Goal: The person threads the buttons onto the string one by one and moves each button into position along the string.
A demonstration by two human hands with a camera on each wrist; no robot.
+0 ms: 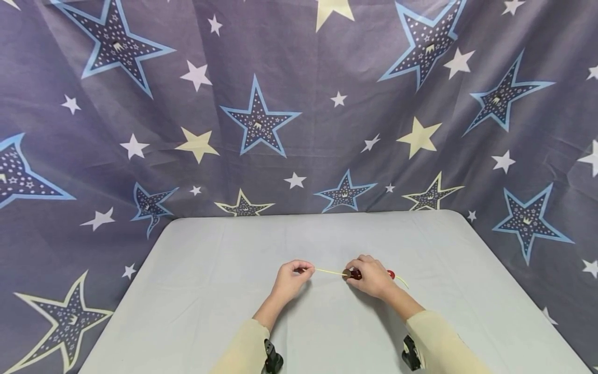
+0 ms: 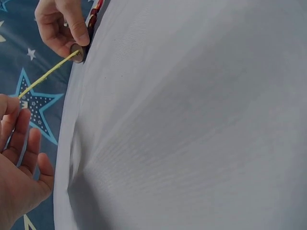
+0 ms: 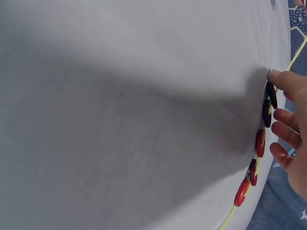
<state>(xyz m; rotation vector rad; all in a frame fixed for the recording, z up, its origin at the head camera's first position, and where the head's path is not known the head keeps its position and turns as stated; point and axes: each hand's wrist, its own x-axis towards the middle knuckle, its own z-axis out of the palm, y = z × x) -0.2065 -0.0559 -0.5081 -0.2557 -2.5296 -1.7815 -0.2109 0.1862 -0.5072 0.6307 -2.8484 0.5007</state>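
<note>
A yellow cord [image 1: 329, 271] runs taut between the hands. Its left end is pinched between thumb and fingertips of my left hand [image 1: 290, 280], which hovers over the table. My right hand [image 1: 371, 275] grips a round brown button [image 2: 76, 53] between thumb and fingers, and the cord passes through it. Beyond it, several dark red and bright red buttons [image 3: 242, 192] sit on the same cord in a row, seen best in the right wrist view. In the head view, the right hand covers most of them. The cord's loose tail [image 1: 402, 281] trails out to the right.
A table [image 1: 224, 296] with a pale grey cloth lies under both hands. Behind it and along its sides hangs a dark purple-blue curtain [image 1: 289, 52] with stars. Black straps with small devices [image 1: 272, 358] sit at the sleeves.
</note>
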